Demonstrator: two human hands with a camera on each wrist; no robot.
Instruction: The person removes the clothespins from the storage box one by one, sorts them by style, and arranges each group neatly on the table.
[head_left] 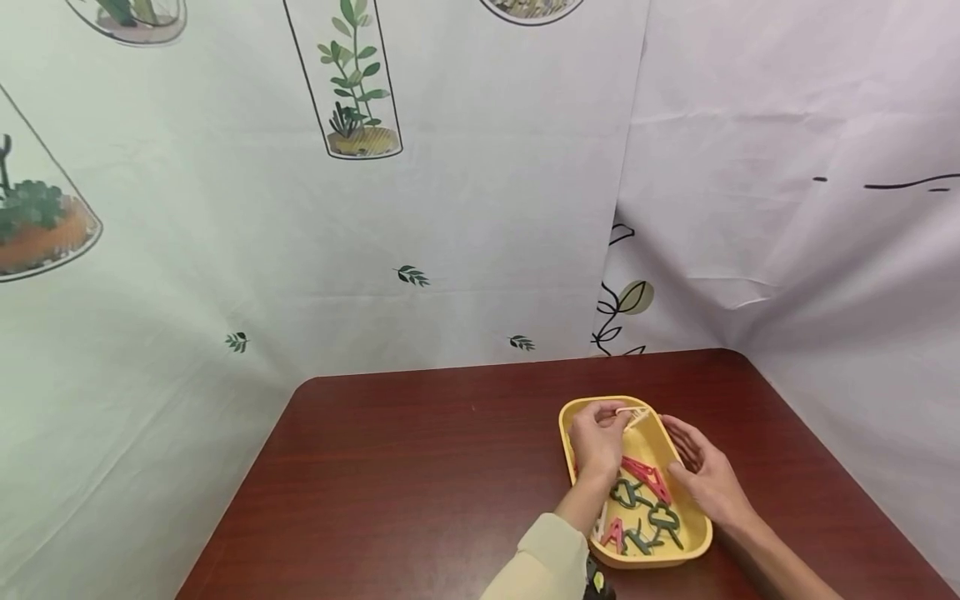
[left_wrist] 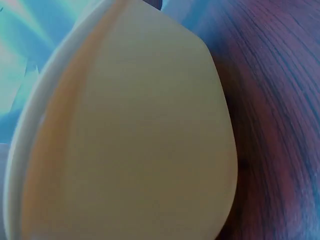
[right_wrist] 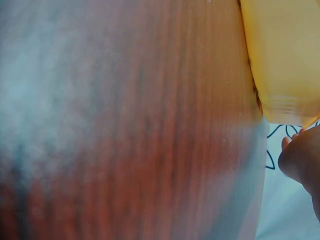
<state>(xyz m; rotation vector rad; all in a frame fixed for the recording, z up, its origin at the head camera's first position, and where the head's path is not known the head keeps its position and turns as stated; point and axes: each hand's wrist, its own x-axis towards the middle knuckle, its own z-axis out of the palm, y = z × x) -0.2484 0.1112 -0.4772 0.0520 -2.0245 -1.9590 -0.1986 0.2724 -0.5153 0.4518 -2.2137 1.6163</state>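
Observation:
A yellow plastic tray (head_left: 691, 545) stands on the table, holding several clothespins and green clips. My left hand (head_left: 598, 442) reaches over its far left part and pinches a cream clothespin (head_left: 634, 415) between thumb and fingers. On the tray's right side, my right hand (head_left: 705, 477) holds the wall, with the thumb over the rim and the fingers along the outside. Inside lie a red clothespin (head_left: 647, 481), a smaller pink-red one (head_left: 613, 535) and green clips (head_left: 663, 516). The tray's outer wall (left_wrist: 150, 120) fills the left wrist view; the right fingertips (right_wrist: 286, 143) show beside it.
The dark red-brown table (head_left: 420, 467) stretches left of the tray. A pale cloth (head_left: 480, 208) printed with plants hangs behind it and along both sides. Below the left sleeve (head_left: 551, 558) a small dark object (head_left: 597, 582) is partly visible.

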